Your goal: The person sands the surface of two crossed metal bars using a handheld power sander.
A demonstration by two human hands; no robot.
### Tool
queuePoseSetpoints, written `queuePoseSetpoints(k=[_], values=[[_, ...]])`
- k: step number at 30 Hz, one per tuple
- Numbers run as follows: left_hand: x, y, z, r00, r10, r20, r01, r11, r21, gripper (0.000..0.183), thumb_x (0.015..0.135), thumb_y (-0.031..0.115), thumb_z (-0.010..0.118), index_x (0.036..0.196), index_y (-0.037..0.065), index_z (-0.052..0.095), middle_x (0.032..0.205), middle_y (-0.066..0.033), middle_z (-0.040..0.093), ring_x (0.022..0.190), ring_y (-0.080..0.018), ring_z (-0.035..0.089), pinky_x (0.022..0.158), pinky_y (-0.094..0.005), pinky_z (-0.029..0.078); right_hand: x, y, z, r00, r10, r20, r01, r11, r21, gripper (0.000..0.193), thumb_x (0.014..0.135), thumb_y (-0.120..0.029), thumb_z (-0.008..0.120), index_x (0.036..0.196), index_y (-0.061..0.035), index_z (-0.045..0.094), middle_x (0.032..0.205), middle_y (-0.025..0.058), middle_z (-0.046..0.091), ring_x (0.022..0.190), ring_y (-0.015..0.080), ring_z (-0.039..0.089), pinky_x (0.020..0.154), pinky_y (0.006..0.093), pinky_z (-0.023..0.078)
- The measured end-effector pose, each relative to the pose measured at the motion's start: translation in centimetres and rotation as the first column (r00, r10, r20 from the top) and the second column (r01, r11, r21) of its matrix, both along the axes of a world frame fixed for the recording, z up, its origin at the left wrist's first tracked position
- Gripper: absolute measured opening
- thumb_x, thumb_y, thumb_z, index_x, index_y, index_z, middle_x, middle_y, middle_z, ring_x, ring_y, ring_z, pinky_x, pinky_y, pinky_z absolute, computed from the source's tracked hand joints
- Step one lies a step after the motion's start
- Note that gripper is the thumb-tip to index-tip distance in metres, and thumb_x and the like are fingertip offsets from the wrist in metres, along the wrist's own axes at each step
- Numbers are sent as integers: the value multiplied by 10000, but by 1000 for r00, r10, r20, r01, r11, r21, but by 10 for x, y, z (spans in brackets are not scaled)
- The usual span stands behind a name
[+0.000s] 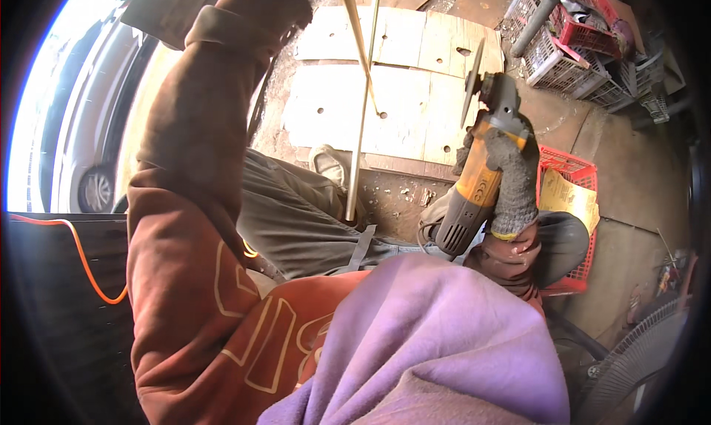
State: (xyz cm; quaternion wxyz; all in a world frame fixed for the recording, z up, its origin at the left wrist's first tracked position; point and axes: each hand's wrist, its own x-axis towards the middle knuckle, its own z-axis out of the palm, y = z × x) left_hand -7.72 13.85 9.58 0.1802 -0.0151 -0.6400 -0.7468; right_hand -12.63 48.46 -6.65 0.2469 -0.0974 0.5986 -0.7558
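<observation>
My right hand (513,180), in a grey knit glove, grips the yellow and grey angle grinder (478,177) by its body. The grinder's disc (472,80) points up and away, held in the air above the floor. My left arm in a rust-brown sleeve (185,165) reaches up to the top of the view. The left hand itself is cut off at the top edge, near the upper ends of two thin pale rods (361,121) that slant down to the ground. The disc stands to the right of the rods, apart from them.
Pale wooden boards with drilled holes (400,91) lie on the dirt floor ahead. A red plastic crate (574,173) holds a yellow bag. Wire baskets (570,54) stand at the top right, a fan (637,366) at the bottom right. An orange cable (85,258) runs on the left.
</observation>
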Motion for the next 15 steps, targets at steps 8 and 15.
queuePoseSetpoints(k=[8, 15], values=[[-6, 10, 8, 961, 275, -40, -277, 953, -120, 562, 1020, 506, 592, 1119, -40, 679, 885, -173, 676, 762, -292, 671, 661, -415, 580, -3, -15, -16, 974, 228, -4, -224, 959, 175, 627, 764, -94, 885, 1268, -39, 516, 1065, 96, 685, 842, 175, 704, 690, 304, 611], [-16, -33, 1, 806, 589, 66, -549, 784, -290, 471, 1007, 450, 635, 1077, -12, 693, 789, -77, 606, 617, -183, 563, 534, -322, 500, 28, -73, -35, 757, 635, -152, -515, 724, 459, 726, 739, -271, 912, 1274, -40, 479, 1123, 157, 681, 986, 249, 711, 846, 370, 580]])
